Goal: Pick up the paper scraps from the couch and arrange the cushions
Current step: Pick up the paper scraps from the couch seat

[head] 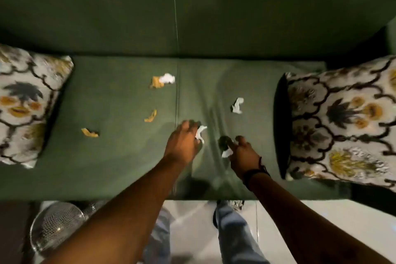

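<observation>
Both hands work the couch [120,156] seat together: left hand [184,141] pinches one white scrap [201,133], right hand [242,152] another [226,153]. Working both at once presumably clears the litter faster.

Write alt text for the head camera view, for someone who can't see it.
Seen from above, a left hand and a right hand each close on a white paper scrap on a green couch. More white and yellow scraps lie loose on the seat, with a patterned cushion at either end.
</observation>
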Tool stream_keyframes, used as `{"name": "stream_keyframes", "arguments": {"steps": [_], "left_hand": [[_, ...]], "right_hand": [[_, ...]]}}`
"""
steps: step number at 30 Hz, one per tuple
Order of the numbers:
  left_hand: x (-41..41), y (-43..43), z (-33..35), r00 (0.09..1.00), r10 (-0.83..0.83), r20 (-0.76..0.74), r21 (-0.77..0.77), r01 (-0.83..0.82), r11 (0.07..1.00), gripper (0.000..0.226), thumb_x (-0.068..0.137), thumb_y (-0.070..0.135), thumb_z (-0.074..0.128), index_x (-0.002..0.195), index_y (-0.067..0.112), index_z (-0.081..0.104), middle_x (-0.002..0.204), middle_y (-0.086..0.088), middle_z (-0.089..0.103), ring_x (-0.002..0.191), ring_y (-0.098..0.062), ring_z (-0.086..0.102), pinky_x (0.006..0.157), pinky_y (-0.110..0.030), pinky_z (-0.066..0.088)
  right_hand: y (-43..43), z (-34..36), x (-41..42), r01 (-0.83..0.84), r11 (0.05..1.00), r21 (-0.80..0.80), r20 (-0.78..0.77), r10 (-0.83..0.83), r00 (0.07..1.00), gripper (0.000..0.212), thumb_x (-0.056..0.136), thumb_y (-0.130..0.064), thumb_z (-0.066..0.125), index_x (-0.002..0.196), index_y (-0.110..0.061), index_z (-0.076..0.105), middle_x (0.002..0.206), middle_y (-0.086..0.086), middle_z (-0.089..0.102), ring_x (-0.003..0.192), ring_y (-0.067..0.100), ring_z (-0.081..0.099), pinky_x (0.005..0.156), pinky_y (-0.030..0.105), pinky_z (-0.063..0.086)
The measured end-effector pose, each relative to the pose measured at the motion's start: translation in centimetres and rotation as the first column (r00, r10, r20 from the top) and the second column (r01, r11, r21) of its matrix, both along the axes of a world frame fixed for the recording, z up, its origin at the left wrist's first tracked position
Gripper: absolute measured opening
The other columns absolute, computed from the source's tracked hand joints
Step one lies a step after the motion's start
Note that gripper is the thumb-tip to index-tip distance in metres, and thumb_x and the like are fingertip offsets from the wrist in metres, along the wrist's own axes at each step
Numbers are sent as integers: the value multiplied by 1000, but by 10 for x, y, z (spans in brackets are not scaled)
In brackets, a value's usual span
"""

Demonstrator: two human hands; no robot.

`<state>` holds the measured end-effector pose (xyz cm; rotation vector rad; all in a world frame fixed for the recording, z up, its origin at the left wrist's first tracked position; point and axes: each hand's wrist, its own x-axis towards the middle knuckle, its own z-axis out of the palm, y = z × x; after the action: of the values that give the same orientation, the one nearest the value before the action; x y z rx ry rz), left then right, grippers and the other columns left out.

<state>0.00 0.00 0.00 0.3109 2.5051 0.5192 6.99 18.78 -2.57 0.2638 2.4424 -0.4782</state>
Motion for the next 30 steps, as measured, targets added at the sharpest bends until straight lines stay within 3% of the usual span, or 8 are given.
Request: {"name": "stream_keyframes", "arguments": {"steps": [5, 8, 12, 16, 19, 23, 27, 30], "left_hand": [[-14, 20, -48, 999, -17, -32, -38, 15, 999, 40, 87, 7, 57, 127, 16, 56, 130, -10, 52, 107, -34, 64, 93, -41, 52], [-11, 22, -53, 998, -55, -16, -5, 55, 998, 40, 85, 0, 53, 120, 15, 63, 130, -7, 54, 108, -30, 64, 95, -42, 53], [-9, 20, -57, 998, -65, -23, -15, 64, 998, 24, 89, 7, 54, 107, 15, 68, 125, -6, 59, 109, -26, 64, 93, -36, 52], [-7, 5, -48, 959, 186, -215, 89, -171, 981, 17, 82, 6, 64, 93, 14, 74, 114, -13, 67, 103, -35, 64, 90, -40, 51], [-23, -19, -47, 859, 392, -330, 104, -379, 919, 13, 80, 6, 68, 87, 14, 76, 121, -17, 65, 112, -40, 58, 96, -46, 45], [-52, -56, -59, 797, 516, -315, 57, -526, 848, 16, 84, 6, 62, 91, 11, 75, 131, -16, 58, 122, -36, 51, 99, -38, 33], [-67, -71, -64, 806, 553, -212, 39, -559, 829, 17, 79, 0, 60, 85, 7, 74, 111, -17, 65, 106, -38, 58, 92, -41, 46], [-66, -75, -64, 806, 569, -159, 100, -561, 822, 18, 76, -2, 58, 83, 6, 72, 98, -19, 69, 97, -38, 62, 86, -41, 51]], "right_hand": [[3, -44, 7, -91, 994, 65, -54, 95, 994, 31, 86, -6, 55, 117, -10, 59, 125, 13, 52, 104, 34, 56, 78, 38, 52], [14, -45, 8, -130, 987, 94, -93, 138, 986, 21, 88, -11, 55, 106, -8, 65, 117, 14, 60, 99, 32, 59, 74, 37, 53], [37, -36, -24, 207, 978, 3, -155, -204, 966, 23, 88, -29, 60, 99, -9, 61, 111, 9, 55, 95, 30, 60, 69, 30, 47], [48, -33, -87, 453, 888, -84, -289, -457, 841, 25, 92, -16, 50, 112, -5, 60, 131, 14, 50, 112, 30, 54, 93, 31, 45], [45, -41, -128, 419, 902, -104, -269, -431, 861, 28, 89, -22, 59, 109, -4, 61, 124, 20, 57, 107, 33, 58, 95, 33, 47], [35, -53, -148, 414, 908, -61, -261, -415, 871, 25, 90, -19, 60, 105, 1, 57, 104, 23, 64, 92, 37, 62, 73, 33, 47], [17, -49, -140, 363, 929, -75, -227, -371, 900, 28, 89, -25, 63, 97, 1, 62, 96, 21, 68, 81, 31, 60, 75, 34, 49], [-16, -38, -132, 299, 941, -158, -265, -332, 905, 11, 86, -17, 66, 84, -6, 66, 93, 16, 69, 83, 32, 64, 81, 42, 56]]}}
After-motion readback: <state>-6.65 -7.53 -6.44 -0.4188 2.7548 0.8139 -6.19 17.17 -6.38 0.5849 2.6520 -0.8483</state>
